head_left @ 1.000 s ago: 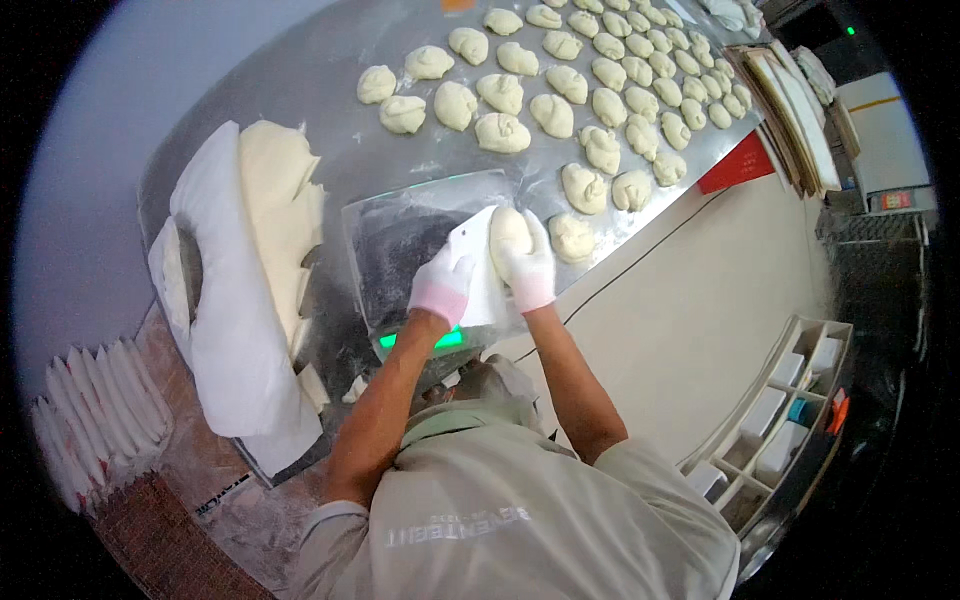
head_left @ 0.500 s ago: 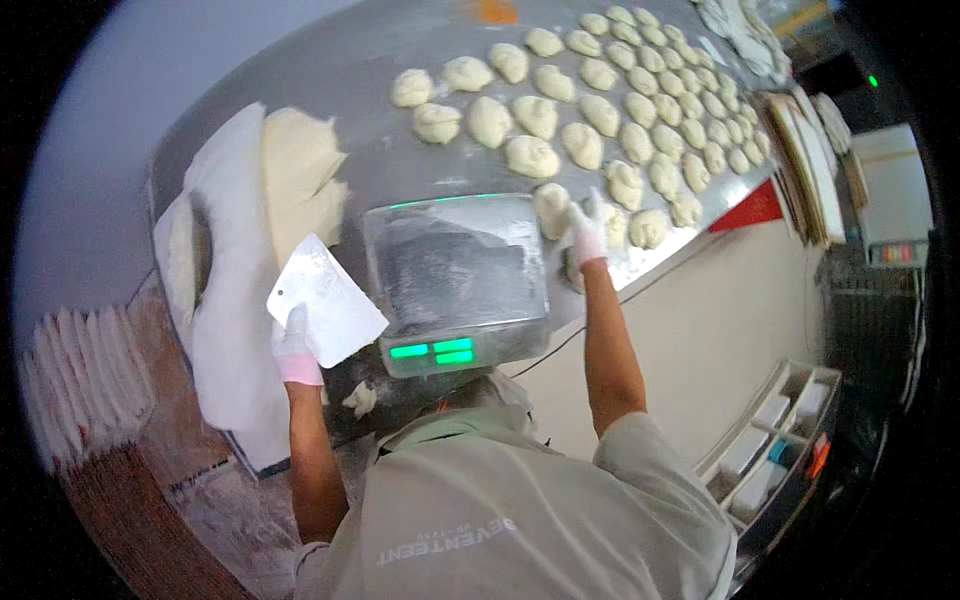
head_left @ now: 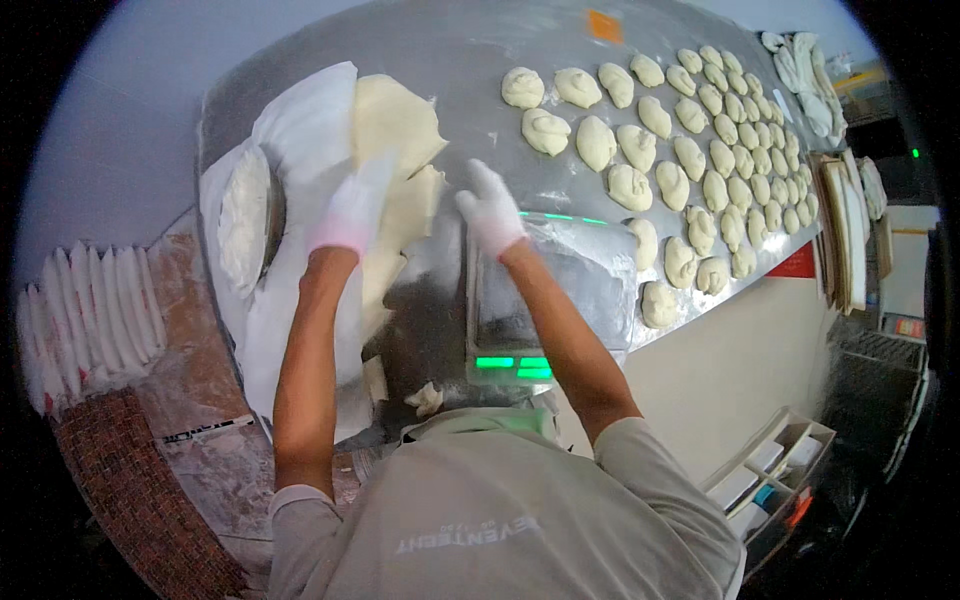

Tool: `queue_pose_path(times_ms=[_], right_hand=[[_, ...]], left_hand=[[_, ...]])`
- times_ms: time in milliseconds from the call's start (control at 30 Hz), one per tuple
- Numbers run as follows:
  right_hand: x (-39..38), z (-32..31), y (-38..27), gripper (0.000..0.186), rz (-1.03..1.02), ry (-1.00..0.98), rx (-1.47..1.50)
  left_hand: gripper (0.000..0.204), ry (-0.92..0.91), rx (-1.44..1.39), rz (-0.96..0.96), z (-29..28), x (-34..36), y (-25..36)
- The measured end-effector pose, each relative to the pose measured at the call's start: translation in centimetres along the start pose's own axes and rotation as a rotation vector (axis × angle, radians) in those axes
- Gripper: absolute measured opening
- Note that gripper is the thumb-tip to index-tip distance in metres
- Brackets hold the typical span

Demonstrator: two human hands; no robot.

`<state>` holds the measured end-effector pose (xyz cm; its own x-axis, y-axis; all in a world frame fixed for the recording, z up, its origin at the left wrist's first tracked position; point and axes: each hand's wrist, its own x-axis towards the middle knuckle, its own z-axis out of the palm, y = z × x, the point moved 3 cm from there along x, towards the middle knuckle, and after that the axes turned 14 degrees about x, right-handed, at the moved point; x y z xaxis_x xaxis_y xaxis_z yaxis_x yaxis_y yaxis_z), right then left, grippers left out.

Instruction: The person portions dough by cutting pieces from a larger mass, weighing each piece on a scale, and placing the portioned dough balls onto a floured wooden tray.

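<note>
My left hand (head_left: 350, 212), in a white glove with a pink cuff, is smeared by motion over the left edge of the large dough slab (head_left: 395, 120). Its fingers are too blurred to read, and no scraper can be made out in it. The slab lies partly under a white cloth (head_left: 300, 110). My right hand (head_left: 492, 215), gloved too, hovers by the upper left corner of the floury scale (head_left: 555, 285), thumb and fingers apart and holding nothing. Right of the scale, several dough pieces (head_left: 630, 187) lie in rows on the grey table (head_left: 450, 60).
A container of white flour (head_left: 245, 220) sits on the cloth's left side. A dough scrap (head_left: 425, 400) lies near the table's front edge. Stacked boards (head_left: 845, 230) stand at the right, a divided box (head_left: 770, 480) lower right, and white sacks (head_left: 100, 315) far left.
My right hand has left the dough pieces and come left across the scale. My left hand has moved up over the slab; its white scraper no longer shows clearly. The view has shifted left.
</note>
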<state>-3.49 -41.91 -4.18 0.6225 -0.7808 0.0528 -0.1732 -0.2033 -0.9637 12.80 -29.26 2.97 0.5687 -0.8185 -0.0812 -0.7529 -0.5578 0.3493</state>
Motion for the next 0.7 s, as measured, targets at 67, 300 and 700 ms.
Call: queue_pose_path(times_ms=[67,300,700], right_hand=[[2.4,2.8,-0.5,0.054,0.063,-0.077,-0.031],[5.5,10.8,3.6,0.032,0.124,-0.137,-0.175],[-4.8,8.8,0.2,0.045,0.177,-0.376,-0.31]], left_hand=[[0.05,-0.094,-0.015,-0.055,0.4,3.8,0.4],[0.058,-0.454,0.139,0.058,8.5,13.1,-3.1],[0.038,0.036,-0.207,0.091,12.9,8.0,-7.3]])
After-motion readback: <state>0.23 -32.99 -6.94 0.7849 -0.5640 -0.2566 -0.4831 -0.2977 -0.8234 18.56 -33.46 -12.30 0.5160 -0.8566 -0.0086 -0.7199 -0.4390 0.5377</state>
